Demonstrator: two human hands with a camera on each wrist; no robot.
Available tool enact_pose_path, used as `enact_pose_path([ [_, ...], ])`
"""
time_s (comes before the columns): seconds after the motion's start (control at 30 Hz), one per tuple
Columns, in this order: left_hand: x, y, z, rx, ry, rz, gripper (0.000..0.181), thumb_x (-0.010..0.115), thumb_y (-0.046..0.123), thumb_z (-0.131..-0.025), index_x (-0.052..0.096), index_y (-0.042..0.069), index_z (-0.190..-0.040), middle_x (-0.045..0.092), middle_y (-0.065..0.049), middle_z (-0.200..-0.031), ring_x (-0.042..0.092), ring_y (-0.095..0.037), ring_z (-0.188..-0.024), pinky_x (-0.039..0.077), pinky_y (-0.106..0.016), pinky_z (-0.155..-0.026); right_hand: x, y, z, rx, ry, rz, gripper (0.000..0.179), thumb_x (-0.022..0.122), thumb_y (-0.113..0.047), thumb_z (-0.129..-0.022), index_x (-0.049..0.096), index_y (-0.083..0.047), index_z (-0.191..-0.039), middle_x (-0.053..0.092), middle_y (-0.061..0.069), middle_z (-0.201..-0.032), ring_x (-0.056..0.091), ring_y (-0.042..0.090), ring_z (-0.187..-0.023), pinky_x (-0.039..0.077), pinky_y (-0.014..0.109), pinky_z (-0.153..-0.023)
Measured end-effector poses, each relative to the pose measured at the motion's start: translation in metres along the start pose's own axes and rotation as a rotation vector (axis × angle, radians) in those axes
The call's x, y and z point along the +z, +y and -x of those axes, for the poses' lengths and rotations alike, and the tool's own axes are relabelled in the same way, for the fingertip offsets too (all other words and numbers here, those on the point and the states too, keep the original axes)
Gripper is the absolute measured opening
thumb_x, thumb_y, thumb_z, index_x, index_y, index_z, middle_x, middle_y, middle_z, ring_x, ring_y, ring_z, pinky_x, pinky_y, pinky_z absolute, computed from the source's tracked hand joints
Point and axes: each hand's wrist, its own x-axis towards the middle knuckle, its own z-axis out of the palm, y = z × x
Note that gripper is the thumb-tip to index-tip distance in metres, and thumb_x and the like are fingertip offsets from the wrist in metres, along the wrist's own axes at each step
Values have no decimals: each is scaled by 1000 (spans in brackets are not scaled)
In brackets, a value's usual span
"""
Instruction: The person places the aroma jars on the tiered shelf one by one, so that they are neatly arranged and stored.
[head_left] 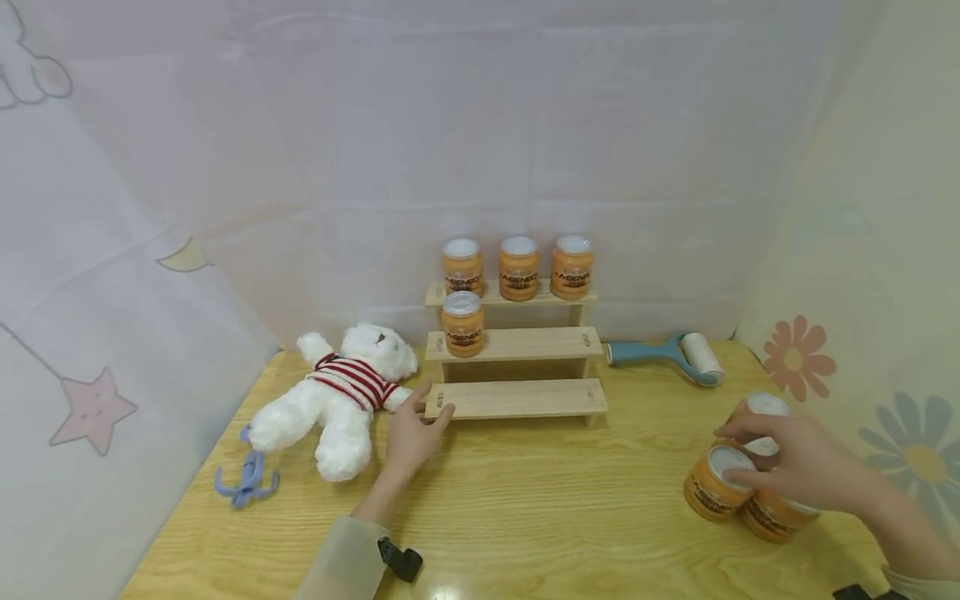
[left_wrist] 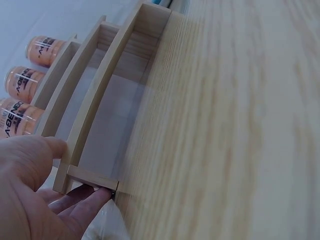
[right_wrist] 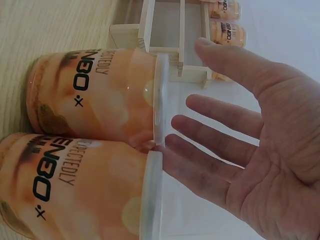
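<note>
Our right hand (head_left: 806, 458) hovers open over the clustered orange cans (head_left: 708, 492), while our left hand (head_left: 412, 433) grips the stepped wooden shelf (head_left: 517, 398).
We see the cluster directly below and in front of our right palm, on the table (head_left: 525, 508) well to the right of the shelf; the right fingers are spread close to the lids, though we cannot tell whether any fingertip touches one. Our left thumb lies against the bottom step's front edge, its fingers curled round the left end. Well beyond that hand, one can (head_left: 463, 332) stands upright at the left of the middle step, with three upright cans (head_left: 519, 275) in a row on the top step. Just beside our left hand lies a white teddy bear (head_left: 341, 408).
</note>
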Motion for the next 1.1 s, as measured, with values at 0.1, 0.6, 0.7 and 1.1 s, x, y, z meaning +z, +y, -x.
enact_pose_path([
  [0.1, 0, 1, 0, -7, 3, 2, 70, 78, 34, -98, 52, 9, -158, 68, -33, -134, 76, -37, -105, 64, -50, -88, 2, -2, -1, -5, -5, 40, 49, 97, -22, -77, 76, -13, -121, 73, -3, -108, 65, -9, -96, 61, 22, -64],
  [0.6, -2, 3, -1, -15, -5, -9, 69, 78, 35, -98, 52, 10, -157, 65, -33, -139, 70, -43, -120, 62, -53, -93, 20, -14, -1, 13, 48, 116, 53, 99, -42, -72, 77, -25, -117, 67, -18, -101, 63, -8, -86, 54, 21, -64],
  [0.7, -2, 3, -1, -13, -1, -10, 69, 78, 34, -98, 52, 9, -157, 65, -34, -139, 70, -44, -122, 61, -55, -95, 21, -13, -2, 49, 44, 102, 51, 99, -41, -72, 77, -26, -115, 70, -18, -101, 64, -7, -86, 54, 21, -64],
  [1.1, -2, 1, 0, 8, 12, -19, 70, 79, 34, -97, 53, 8, -157, 67, -34, -134, 73, -43, -115, 63, -54, -92, 8, -18, -27, 39, 64, 58, 46, 100, -26, -73, 78, -20, -114, 78, -9, -102, 72, -2, -88, 61, 22, -68],
])
